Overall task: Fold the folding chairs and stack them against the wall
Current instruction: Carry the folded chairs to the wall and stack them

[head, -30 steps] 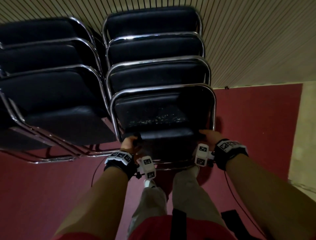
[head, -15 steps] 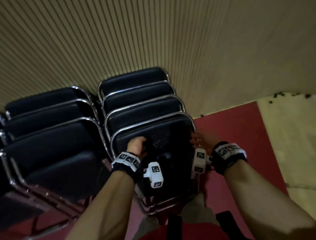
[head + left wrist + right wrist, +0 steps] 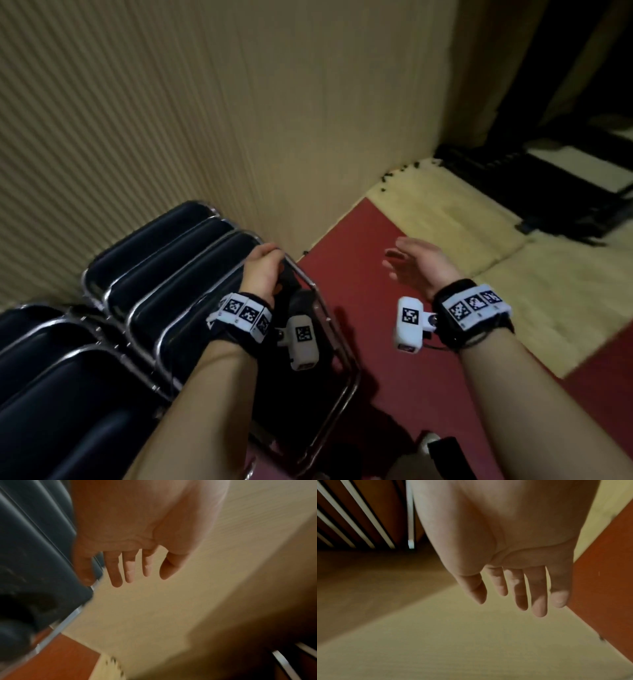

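Note:
Several folded chairs with black pads and chrome frames lean in a row against the ribbed beige wall (image 3: 239, 120). The nearest chair (image 3: 191, 325) stands at the front of that row. My left hand (image 3: 262, 270) is at its top right corner. In the left wrist view the left hand (image 3: 120, 568) has loosely straight fingers, one of them touching the chair's (image 3: 34, 561) edge and holding nothing. My right hand (image 3: 414, 263) hovers open over the red floor (image 3: 359, 274), well right of the chair. The right wrist view shows that right hand (image 3: 513, 588) empty, fingers spread.
A second row of folded chairs (image 3: 51, 377) leans to the left of the first. A pale yellow floor area (image 3: 479, 240) lies right of the red floor. Dark furniture (image 3: 565, 192) stands at the far right. Chrome chair legs (image 3: 359, 513) appear in the right wrist view.
My right hand has come off the chair's right side and swung out to the right, open. My left hand slid up to the chair's top corner and loosened. The view lifted toward the wall.

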A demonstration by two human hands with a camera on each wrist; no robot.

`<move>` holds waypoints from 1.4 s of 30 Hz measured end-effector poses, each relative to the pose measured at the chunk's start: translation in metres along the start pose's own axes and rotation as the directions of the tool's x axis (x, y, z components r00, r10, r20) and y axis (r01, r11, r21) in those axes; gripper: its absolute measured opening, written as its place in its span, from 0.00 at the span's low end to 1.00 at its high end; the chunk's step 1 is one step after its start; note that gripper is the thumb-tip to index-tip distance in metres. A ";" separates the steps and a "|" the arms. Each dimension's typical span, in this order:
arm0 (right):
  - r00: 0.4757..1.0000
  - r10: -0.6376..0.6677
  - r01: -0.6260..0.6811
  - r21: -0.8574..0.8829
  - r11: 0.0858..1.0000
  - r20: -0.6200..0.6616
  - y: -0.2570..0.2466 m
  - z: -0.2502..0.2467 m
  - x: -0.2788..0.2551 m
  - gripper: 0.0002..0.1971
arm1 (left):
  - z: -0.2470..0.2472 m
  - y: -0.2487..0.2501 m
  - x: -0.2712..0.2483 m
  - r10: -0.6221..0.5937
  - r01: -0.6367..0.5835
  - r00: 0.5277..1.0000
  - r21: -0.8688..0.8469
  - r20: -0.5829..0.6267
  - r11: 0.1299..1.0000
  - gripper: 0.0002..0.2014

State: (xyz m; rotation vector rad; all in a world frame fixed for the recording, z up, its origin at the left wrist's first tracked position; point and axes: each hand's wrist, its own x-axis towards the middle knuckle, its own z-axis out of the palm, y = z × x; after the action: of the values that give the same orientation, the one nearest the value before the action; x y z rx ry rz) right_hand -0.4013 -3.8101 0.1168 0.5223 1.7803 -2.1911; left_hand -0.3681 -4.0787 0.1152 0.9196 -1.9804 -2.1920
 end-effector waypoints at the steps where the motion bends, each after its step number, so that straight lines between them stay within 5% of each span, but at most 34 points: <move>1: 0.999 -0.015 0.016 0.021 1.000 -0.044 -0.003 -0.024 -0.010 0.06 | 0.020 0.002 -0.009 0.004 -0.005 0.999 0.025 0.043 1.000 0.10; 9: 0.930 -0.083 0.152 0.168 0.974 -0.359 -0.007 -0.238 -0.111 0.12 | 0.215 -0.022 -0.105 0.042 -0.134 0.909 0.195 0.416 0.972 0.13; 13: 0.833 -0.091 0.241 0.210 0.947 -0.545 0.001 -0.371 -0.191 0.11 | 0.338 -0.058 -0.201 -0.008 -0.200 0.783 0.265 0.622 0.943 0.11; 20: 0.540 -0.026 0.407 0.234 0.883 -0.841 0.045 -0.570 -0.365 0.09 | 0.516 -0.142 -0.404 -0.138 -0.341 0.488 0.334 0.862 0.878 0.13; 30: 0.224 0.129 0.572 0.237 0.785 -0.966 0.121 -0.689 -0.542 0.06 | 0.630 -0.235 -0.614 -0.270 -0.455 0.151 0.310 0.951 0.835 0.09; 38: 0.098 0.227 0.612 0.238 0.754 -0.969 0.159 -0.773 -0.606 0.07 | 0.721 -0.307 -0.717 -0.373 -0.483 -0.001 0.326 0.928 0.813 0.09; 42: 0.059 0.270 0.615 0.248 0.749 -0.961 0.170 -0.846 -0.619 0.08 | 0.786 -0.354 -0.764 -0.437 -0.501 -0.035 0.363 0.899 0.786 0.09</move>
State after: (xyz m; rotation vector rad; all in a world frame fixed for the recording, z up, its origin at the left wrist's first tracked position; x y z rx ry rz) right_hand 0.3179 -3.0295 0.0863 2.7994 1.2592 -2.8014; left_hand 0.0281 -2.9977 0.0909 -1.6730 -3.2304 -2.1868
